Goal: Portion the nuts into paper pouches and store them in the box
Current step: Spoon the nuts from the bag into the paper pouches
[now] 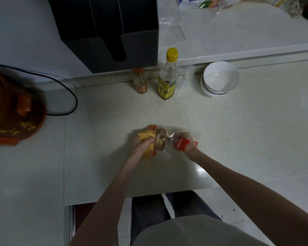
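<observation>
Gripping a clear nut bag (164, 139), left hand (146, 142) fingers curled tight, right hand (184, 142) fingers clenched on its red end

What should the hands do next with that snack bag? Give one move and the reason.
Probably pull the two ends apart to tear it open. The left hand grips the yellow end of the clear nut bag and the right hand grips the red end, just above the countertop; the bag looks unopened, and no paper pouch is visible.
</observation>
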`<state>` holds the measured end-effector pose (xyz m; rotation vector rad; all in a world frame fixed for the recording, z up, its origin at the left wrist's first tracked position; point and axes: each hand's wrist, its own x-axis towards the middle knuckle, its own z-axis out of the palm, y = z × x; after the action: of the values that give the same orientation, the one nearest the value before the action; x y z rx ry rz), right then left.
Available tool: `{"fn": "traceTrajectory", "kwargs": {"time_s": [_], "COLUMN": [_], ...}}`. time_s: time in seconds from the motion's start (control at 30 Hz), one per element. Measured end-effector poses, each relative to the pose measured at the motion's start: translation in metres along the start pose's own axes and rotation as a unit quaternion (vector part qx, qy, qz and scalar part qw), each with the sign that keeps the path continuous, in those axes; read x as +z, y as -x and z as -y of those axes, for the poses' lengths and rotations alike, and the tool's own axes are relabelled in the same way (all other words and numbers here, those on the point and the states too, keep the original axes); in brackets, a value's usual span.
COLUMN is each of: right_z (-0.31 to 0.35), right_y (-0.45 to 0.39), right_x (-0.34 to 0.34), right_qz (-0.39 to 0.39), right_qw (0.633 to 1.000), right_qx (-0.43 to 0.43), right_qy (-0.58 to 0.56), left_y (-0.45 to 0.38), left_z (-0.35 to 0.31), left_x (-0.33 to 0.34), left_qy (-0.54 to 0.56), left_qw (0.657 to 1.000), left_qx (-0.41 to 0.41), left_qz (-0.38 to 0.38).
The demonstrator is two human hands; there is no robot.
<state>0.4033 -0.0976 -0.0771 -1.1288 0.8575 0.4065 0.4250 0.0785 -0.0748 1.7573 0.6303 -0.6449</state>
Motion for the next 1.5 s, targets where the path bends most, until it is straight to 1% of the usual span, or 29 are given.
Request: {"fn": "traceTrajectory", "kwargs": {"time_s": [0.03, 0.1, 0.27, 0.33, 0.4, 0.57, 0.6, 0.7, 0.77, 0.87, 1.0, 1.13, 1.37, 1.5], "right_z": [0.002, 0.006, 0.012, 0.012, 0.013, 0.016, 0.018, 0.024, 0.027, 0.030, 0.034, 0.036, 0.041, 0.044], "right_y": [0.001, 0.003, 0.009, 0.008, 0.008, 0.009, 0.009, 0.007, 0.005, 0.004, 0.005, 0.005, 0.011, 0.019], "right_x": [-0.001, -0.001, -0.008, -0.011, -0.015, -0.023, -0.024, -0.033, -0.039, -0.049, -0.063, -0.079, -0.112, -0.130], "right_qz": [-0.005, 0.003, 0.072, 0.079, 0.079, 0.067, 0.064, 0.035, 0.008, -0.022, -0.042, -0.060, -0.100, -0.122], "right_qw": [1.000, 1.000, 0.991, 0.991, 0.993, 0.989, 0.986, 0.960, 0.952, 0.952, 0.961, 0.967, 0.965, 0.962], "right_qx": [0.015, 0.013, -0.077, -0.069, -0.054, -0.057, -0.064, -0.088, -0.068, -0.047, -0.051, -0.051, -0.056, -0.058], "right_qy": [-0.020, -0.020, 0.084, 0.082, 0.075, 0.116, 0.137, 0.262, 0.297, 0.303, 0.268, 0.241, 0.238, 0.237], "left_y": [0.001, 0.001, -0.001, -0.001, -0.003, -0.005, -0.005, -0.006, -0.008, -0.010, -0.011, -0.014, -0.010, -0.004], "left_z": [-0.002, -0.003, -0.005, -0.005, -0.006, -0.007, -0.008, -0.009, -0.010, -0.013, -0.016, -0.017, -0.017, -0.022], "left_x": [0.000, 0.000, -0.001, -0.001, -0.001, 0.000, 0.001, 0.000, 0.000, 0.000, -0.001, -0.001, 0.003, 0.005], "left_qy": [0.000, 0.001, 0.006, 0.003, -0.006, -0.018, -0.019, -0.029, -0.025, -0.025, -0.025, -0.059, -0.077, -0.120], "left_qw": [1.000, 1.000, 0.999, 0.998, 0.998, 0.997, 0.997, 0.995, 0.994, 0.994, 0.993, 0.992, 0.989, 0.983], "left_qx": [0.000, 0.000, -0.008, -0.011, -0.018, -0.039, -0.039, -0.041, -0.041, -0.031, -0.027, -0.021, 0.042, 0.076], "left_qz": [-0.003, -0.014, -0.050, -0.056, -0.061, -0.065, -0.066, -0.088, -0.099, -0.104, -0.115, -0.110, -0.121, -0.113]}}
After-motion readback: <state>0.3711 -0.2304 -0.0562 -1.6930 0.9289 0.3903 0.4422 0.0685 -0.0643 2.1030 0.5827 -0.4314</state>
